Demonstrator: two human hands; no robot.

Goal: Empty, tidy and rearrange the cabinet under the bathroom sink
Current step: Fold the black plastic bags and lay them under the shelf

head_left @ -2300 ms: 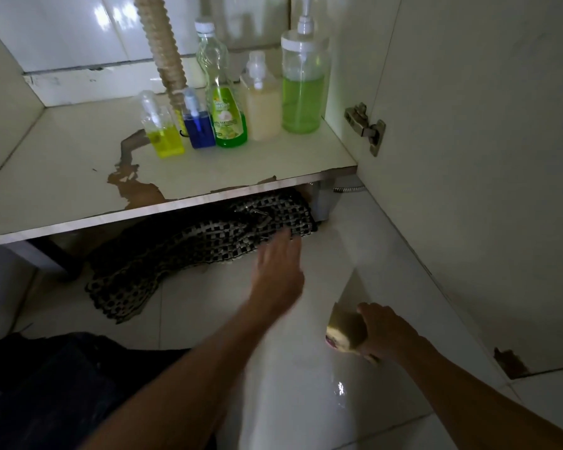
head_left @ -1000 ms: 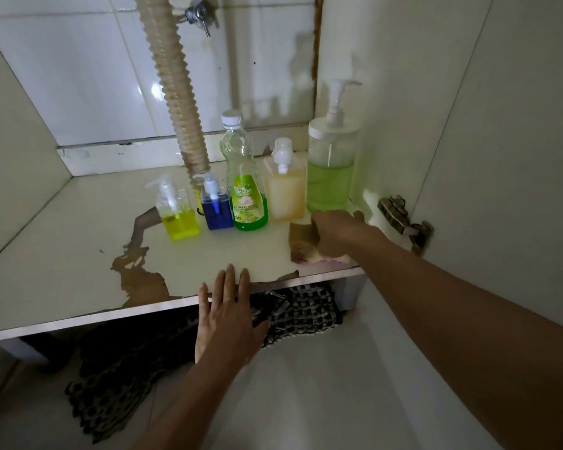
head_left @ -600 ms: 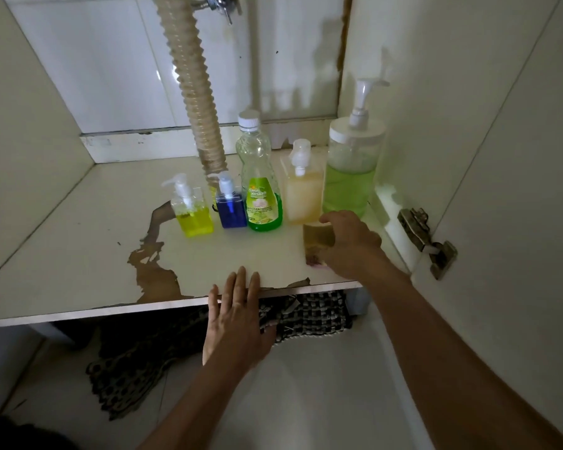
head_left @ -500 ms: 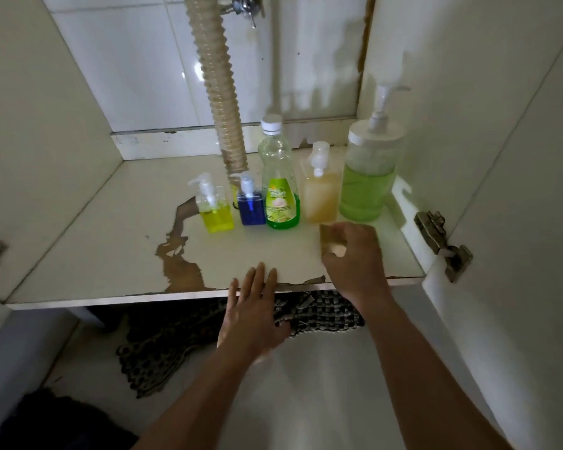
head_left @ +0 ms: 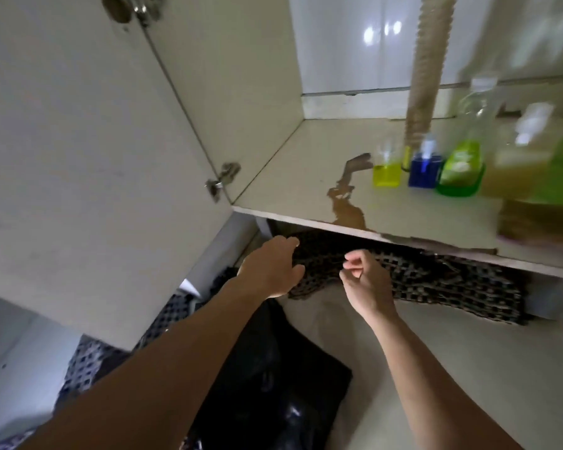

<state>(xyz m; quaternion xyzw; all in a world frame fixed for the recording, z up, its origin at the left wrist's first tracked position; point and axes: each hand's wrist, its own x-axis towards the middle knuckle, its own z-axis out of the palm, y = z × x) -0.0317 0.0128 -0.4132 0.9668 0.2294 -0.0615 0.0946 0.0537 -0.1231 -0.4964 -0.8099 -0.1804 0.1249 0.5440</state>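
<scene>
The cabinet shelf (head_left: 293,177) carries a row of bottles at its right: a small yellow one (head_left: 386,169), a blue one (head_left: 424,168), a green dish-soap bottle (head_left: 462,164) and an amber one (head_left: 514,177), all blurred. A brownish sponge (head_left: 530,227) lies on the shelf's front right. Below the shelf edge, my left hand (head_left: 270,271) and my right hand (head_left: 366,284) hover empty over a dark checkered mat (head_left: 452,284) on the floor. My right fingers are loosely curled around nothing.
The left cabinet door (head_left: 78,157) stands open with its hinge (head_left: 223,180) showing. A ribbed drain hose (head_left: 424,66) comes down behind the bottles. A brown peeled patch (head_left: 346,203) marks the shelf. A black plastic bag (head_left: 267,378) lies on the floor tiles near me.
My right hand has let go of the sponge on the shelf and dropped below the edge. Both hands have moved left over the mat, and my view swung left.
</scene>
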